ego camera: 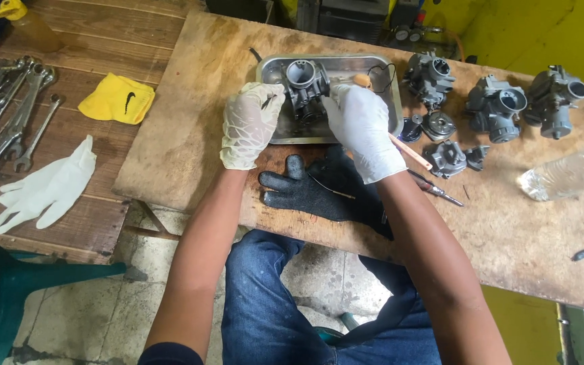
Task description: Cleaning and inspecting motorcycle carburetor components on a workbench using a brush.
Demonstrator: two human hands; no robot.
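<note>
Grey cast metal: a carburetor [304,86] stands upright in a shallow steel tray [386,74] on a plywood board [190,122], its round throat facing up. Both of the person's hands wear white gloves. The left hand [248,125] sits against the carburetor's left flank, fingers curled onto the body, steadying it; a small dark part shows at the fingertips, too small to identify. The right hand [361,128] closes around a thin tool with an orange-tan handle [363,82], the hand pressed to the carburetor's right side, so the carburetor lies between the two hands and touches both. A pale stick [410,151] juts out from under the right wrist.

A black work glove [309,189] lies on the board just below the tray, between the forearms. Three more carburetors [498,105] and loose parts sit right of the tray, with a clear plastic bottle [566,176] on its side further right. On the slatted table to the left: wrenches [5,118], a yellow cloth [117,99], a spare white glove [45,186].
</note>
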